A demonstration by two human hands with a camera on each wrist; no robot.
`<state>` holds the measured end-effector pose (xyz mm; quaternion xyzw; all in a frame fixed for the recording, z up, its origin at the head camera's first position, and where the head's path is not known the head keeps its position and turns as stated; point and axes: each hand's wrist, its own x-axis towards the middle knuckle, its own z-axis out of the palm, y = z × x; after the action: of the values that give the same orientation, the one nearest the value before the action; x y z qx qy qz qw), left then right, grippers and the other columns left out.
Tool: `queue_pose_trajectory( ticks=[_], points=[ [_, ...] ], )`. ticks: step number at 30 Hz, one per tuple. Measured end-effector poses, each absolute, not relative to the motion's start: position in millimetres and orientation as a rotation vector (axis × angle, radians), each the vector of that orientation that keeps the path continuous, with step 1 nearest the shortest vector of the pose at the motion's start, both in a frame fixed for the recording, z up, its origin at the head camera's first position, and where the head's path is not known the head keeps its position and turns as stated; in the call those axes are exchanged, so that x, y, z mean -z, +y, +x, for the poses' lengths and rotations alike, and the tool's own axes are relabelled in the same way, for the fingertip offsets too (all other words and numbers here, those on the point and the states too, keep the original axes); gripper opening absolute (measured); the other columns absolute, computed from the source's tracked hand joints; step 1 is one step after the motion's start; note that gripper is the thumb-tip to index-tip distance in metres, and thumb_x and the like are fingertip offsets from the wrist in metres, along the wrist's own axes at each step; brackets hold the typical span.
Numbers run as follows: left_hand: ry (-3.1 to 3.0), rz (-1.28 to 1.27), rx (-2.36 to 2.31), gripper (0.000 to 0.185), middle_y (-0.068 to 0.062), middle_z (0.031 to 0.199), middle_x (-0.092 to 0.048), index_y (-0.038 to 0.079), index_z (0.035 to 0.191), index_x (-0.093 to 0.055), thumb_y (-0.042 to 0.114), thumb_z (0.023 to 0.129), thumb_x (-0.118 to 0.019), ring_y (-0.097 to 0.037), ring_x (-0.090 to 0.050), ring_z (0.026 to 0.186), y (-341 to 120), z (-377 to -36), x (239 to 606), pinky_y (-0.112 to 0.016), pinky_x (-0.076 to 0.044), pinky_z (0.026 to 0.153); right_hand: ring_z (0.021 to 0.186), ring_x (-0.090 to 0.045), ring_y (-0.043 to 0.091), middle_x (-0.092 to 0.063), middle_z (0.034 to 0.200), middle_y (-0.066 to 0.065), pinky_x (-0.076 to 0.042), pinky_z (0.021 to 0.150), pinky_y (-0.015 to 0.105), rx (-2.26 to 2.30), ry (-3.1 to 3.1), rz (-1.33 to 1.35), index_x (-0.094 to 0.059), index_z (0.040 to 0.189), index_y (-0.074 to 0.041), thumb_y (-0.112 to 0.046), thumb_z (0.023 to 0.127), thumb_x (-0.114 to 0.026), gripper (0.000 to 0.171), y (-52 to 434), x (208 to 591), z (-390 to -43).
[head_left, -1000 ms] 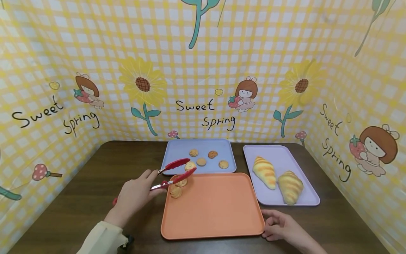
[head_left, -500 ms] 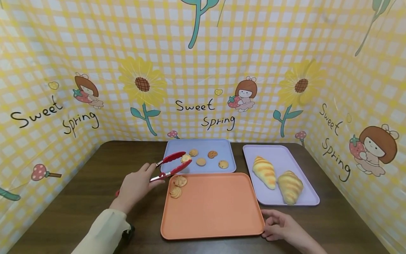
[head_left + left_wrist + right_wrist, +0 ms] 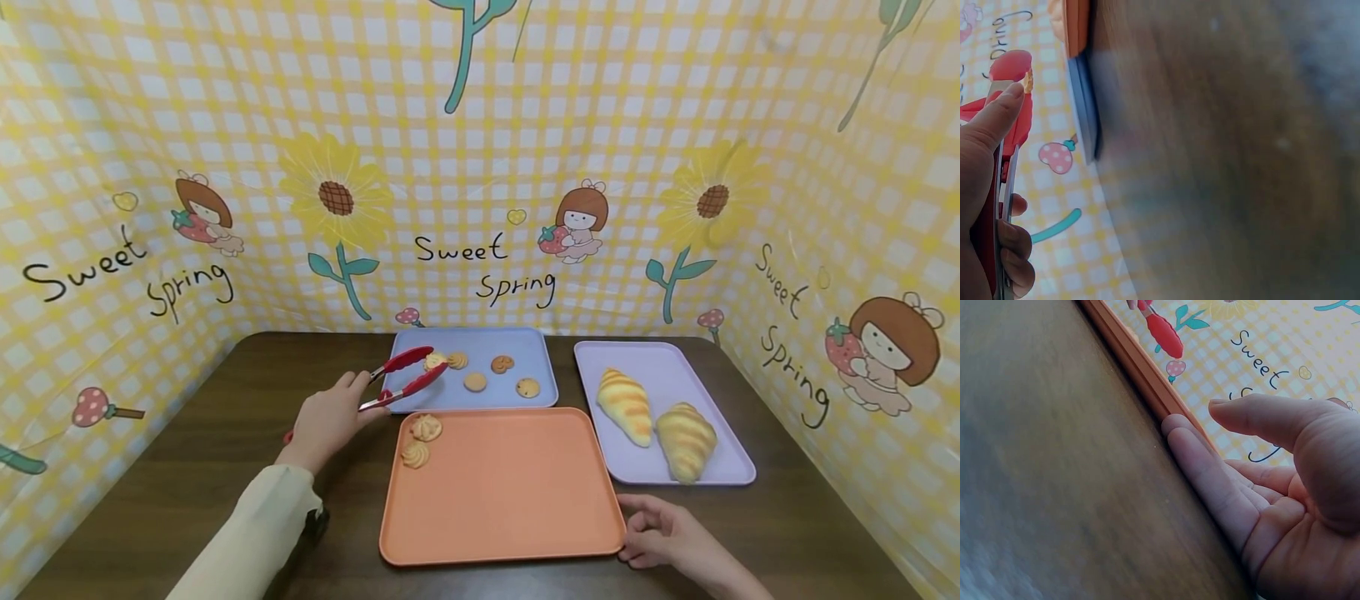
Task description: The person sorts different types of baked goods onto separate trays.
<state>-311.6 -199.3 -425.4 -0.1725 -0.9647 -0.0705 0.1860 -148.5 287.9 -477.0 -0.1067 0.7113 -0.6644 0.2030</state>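
Tongs [image 3: 401,379] in our left hand [image 3: 327,419] reach over the blue tray [image 3: 540,392], red tips pinching a cookie [image 3: 433,361] – long axis running up-right from the grip – while our right hand [image 3: 663,533], fingers straight, rests against the orange tray's [image 3: 517,500] near corner on the tabletop [image 3: 187,467]

Orange tray [image 3: 525,500]: bare over most of its surface, with two cookies [image 3: 420,440] in its far-left corner. Behind it the blue tray [image 3: 540,392], to its right the lilac tray [image 3: 738,475], both close. Left of it, open counter [image 3: 187,467].
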Motion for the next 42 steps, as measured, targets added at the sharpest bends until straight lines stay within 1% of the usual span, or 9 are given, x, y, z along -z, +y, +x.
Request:
queue_pose_trajectory(
  ticks=[3, 11, 20, 27, 38, 42],
  points=[
    [-2.744, -0.464, 0.21, 0.063, -0.017, 0.099, -0.059, 0.001, 0.122, -0.056, 0.047, 0.084, -0.077, -0.028, -0.051, 0.051, -200.1, -320.3, 427.8, -0.048, -0.051, 0.052, 0.087, -0.07, 0.024, -0.063, 0.094, 0.01, -0.057, 0.074, 0.036, 1.855, 1.984, -0.296, -0.022, 0.143, 0.021, -0.006, 0.099, -0.059, 0.064, 288.2, 476.4, -148.4],
    [-2.821, -0.423, 0.216, 0.064, -0.019, 0.102, -0.059, 0.001, 0.125, -0.054, 0.048, 0.087, -0.074, -0.033, -0.058, 0.059, -199.8, -338.7, 432.1, -0.052, -0.052, 0.058, 0.087, -0.07, 0.023, -0.063, 0.094, 0.009, -0.057, 0.074, 0.036, 1.857, 1.974, -0.304, -0.022, 0.143, 0.022, -0.006, 0.099, -0.059, 0.064, 288.6, 475.7, -148.4],
    [-2.92, -0.365, 0.204, 0.07, -0.024, 0.111, -0.06, 0.0, 0.132, -0.053, 0.049, 0.087, -0.073, -0.04, -0.064, 0.076, -194.0, -349.1, 432.9, -0.056, -0.054, 0.07, 0.087, -0.07, 0.023, -0.062, 0.094, 0.009, -0.057, 0.074, 0.035, 1.864, 1.973, -0.33, -0.02, 0.142, 0.022, -0.005, 0.099, -0.058, 0.063, 289.2, 476.5, -147.7],
    [-2.935, -0.338, 0.216, 0.071, -0.026, 0.106, -0.06, -0.002, 0.131, -0.053, 0.048, 0.086, -0.074, -0.04, -0.064, 0.077, -195.3, -354.8, 437.0, -0.056, -0.053, 0.069, 0.087, -0.07, 0.023, -0.063, 0.094, 0.01, -0.057, 0.074, 0.035, 1.865, 1.972, -0.333, -0.021, 0.142, 0.022, -0.005, 0.099, -0.058, 0.063, 289.2, 477.4, -148.6],
    [-2.938, -0.318, 0.254, 0.069, -0.026, 0.107, -0.06, -0.002, 0.129, -0.053, 0.048, 0.087, -0.073, -0.043, -0.064, 0.077, -195.3, -352.2, 437.4, -0.058, -0.052, 0.069, 0.086, -0.07, 0.022, -0.063, 0.094, 0.01, -0.057, 0.073, 0.035, 1.871, 1.975, -0.367, -0.02, 0.141, 0.023, -0.004, 0.099, -0.058, 0.063, 289.6, 477.8, -148.8],
    [-2.936, -0.293, 0.279, 0.072, -0.027, 0.11, -0.06, -0.003, 0.131, -0.052, 0.049, 0.087, -0.073, -0.043, -0.064, 0.081, -194.5, -349.1, 438.6, -0.058, -0.053, 0.072, 0.086, -0.07, 0.023, -0.063, 0.094, 0.01, -0.058, 0.073, 0.035, 1.873, 1.976, -0.361, -0.02, 0.141, 0.023, -0.005, 0.099, -0.058, 0.064, 289.6, 478.2, -148.5]
  ],
)
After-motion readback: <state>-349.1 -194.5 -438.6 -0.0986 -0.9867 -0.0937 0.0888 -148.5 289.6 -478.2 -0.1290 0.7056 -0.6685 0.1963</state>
